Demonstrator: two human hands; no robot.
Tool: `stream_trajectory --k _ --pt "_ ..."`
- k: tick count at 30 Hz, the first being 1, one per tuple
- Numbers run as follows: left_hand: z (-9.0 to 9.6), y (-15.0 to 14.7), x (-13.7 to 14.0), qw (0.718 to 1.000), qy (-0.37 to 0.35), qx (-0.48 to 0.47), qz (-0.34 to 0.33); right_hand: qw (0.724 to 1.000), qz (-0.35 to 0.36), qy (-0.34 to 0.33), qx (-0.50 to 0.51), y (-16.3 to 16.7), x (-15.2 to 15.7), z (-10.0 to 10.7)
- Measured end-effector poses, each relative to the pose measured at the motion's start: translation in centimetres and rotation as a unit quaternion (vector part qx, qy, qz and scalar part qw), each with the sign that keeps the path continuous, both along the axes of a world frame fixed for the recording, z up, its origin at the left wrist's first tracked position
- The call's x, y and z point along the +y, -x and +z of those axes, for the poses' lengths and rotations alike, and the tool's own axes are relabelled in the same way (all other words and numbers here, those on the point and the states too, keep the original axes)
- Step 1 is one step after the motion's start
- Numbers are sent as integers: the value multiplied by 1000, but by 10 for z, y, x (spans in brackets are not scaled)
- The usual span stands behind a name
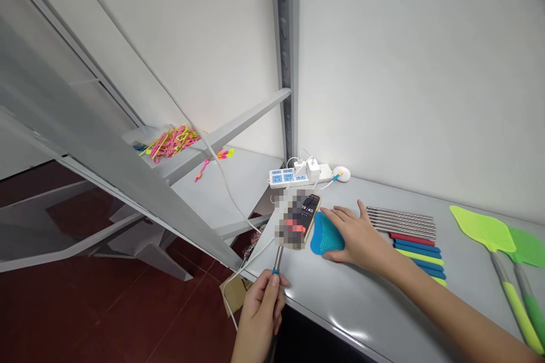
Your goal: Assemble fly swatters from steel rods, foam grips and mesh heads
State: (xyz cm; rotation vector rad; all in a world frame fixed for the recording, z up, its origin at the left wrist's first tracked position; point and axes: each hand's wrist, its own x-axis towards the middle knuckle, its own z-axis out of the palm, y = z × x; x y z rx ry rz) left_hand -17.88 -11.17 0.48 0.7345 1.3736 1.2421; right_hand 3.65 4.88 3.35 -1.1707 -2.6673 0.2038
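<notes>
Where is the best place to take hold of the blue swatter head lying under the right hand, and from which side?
Probably the blue swatter head by its near rim, from the table's front edge: it lies flat, the right hand covers its right part, and the phone crowds the left.

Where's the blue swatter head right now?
Head view, centre: the blue swatter head lies on the grey table under the right hand, beside the phone.

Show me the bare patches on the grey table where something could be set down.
Bare table lies along the near edge, in front of the right hand. More lies behind the metal rods, toward the wall. It is crowded around the phone, power strip and blue swatter head.
</notes>
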Motion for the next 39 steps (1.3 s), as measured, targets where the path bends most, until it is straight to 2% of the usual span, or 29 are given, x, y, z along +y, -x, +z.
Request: stream_trajectory --k 6,11,17,19,22,25,28,31,35,39 --pt "1 -2 2 1000 -1 -7 10 999 18 -46 10 -1 -4 4" --pt "5 -10 4 1000 0 9 12 997 -3 -73 19 -3 -14 10" --pt "4 -16 10 999 -6 34 -17 996 -31 -58 64 -16 -31 23" --pt "4 -20 13 997 -5 70 -34 995 -37 -65 65 -18 -38 25" --pt "7 -28 19 985 -36 167 -32 995 -36 -72 58 -17 -53 18" --pt "13 -35 24 965 -69 253 -8 996 -8 -70 50 -12 -70 -1" --pt "20 -36 24 947 -65 315 2 995 17 -89 39 -9 -84 -20" --pt "23 -32 20 935 -66 349 1 992 30 -118 22 -13 -93 -26" --pt "22 -24 14 929 -57 364 -16 989 41 -143 10 -26 -103 -23" --pt "25 -27 10 919 -51 385 -69 989 7 -143 27 -43 -115 -27"
